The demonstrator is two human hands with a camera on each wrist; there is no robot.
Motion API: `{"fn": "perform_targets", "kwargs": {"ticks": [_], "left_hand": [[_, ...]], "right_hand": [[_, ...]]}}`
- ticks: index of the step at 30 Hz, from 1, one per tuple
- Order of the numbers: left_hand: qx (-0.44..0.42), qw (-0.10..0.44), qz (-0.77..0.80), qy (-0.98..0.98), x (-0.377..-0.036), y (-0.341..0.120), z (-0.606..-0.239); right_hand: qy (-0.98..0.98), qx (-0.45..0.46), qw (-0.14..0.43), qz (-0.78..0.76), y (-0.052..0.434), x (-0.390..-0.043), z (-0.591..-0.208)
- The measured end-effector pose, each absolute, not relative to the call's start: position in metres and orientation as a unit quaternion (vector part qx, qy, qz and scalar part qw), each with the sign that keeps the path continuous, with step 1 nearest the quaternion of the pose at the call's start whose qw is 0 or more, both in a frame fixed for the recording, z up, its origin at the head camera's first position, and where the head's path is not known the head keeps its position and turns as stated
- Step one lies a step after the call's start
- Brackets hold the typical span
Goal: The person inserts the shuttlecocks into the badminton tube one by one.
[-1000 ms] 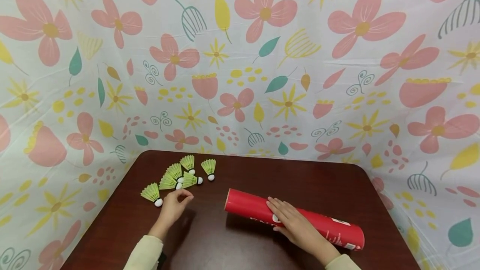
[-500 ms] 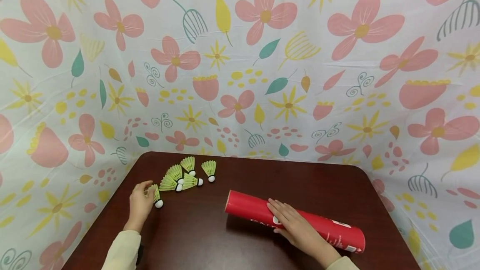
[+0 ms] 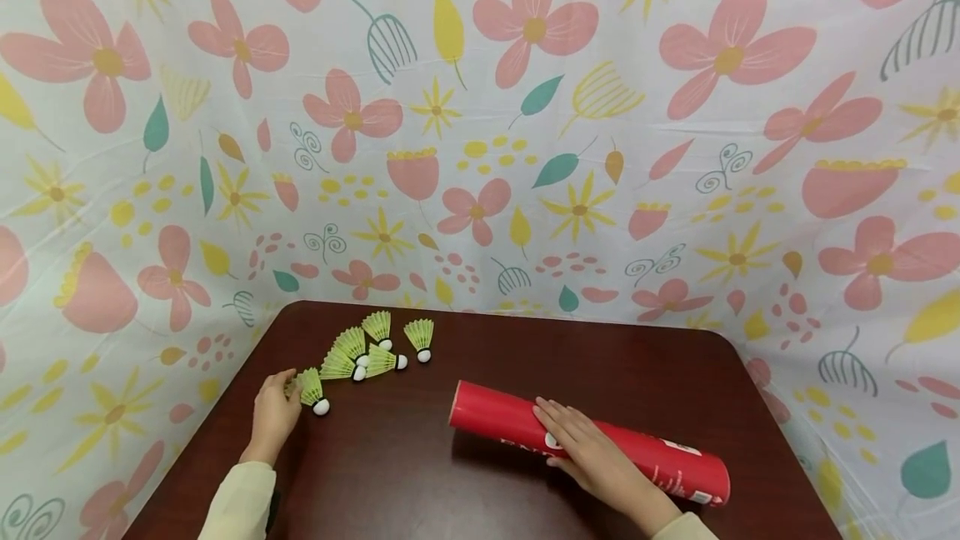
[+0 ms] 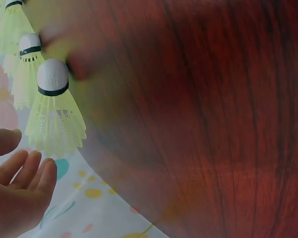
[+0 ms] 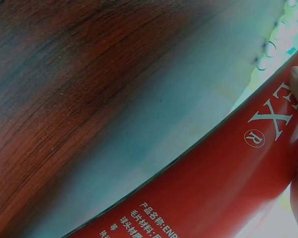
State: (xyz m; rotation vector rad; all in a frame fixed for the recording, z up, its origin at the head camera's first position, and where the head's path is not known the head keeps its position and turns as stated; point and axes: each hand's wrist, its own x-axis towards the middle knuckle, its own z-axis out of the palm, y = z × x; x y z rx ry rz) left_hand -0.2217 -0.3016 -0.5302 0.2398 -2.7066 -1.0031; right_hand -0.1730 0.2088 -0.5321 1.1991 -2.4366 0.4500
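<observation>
Resting flat, fingers straight, right hand (image 3: 588,448) pressing on red tube (image 3: 660,457), likely keeping it from rolling; tube lying across near-right tabletop (image 3: 465,490), open end pointing left. Left hand (image 3: 273,411) reaching with relaxed fingers spread just beside skirt of nearest green shuttlecock (image 3: 311,390) at near left edge, nothing clamped. Lying clustered just beyond, four more shuttlecocks (image 3: 375,348), cork heads mostly pointing toward tube. Surrounding dark wooden tabletop, flower-printed cloth (image 3: 525,107).

The right hand (image 3: 592,452) hides the red tube's (image 3: 652,455) printed lettering.
</observation>
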Motion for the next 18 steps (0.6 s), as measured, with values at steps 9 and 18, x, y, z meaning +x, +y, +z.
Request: {"fn": "perform_targets", "kwargs": {"ticks": [9,18], "left_hand": [[0.089,0.135,-0.339,-0.927,-0.2191,-0.3007,-0.5342],[0.095,0.121,-0.353,-0.923,-0.2163,-0.2992,-0.5379]], "right_hand": [[-0.869,0.428,0.196,0.154,0.2097,-0.1716,-0.5314],[-0.866,0.432,0.193,0.164,0.2091,-0.1717,-0.5317]]}}
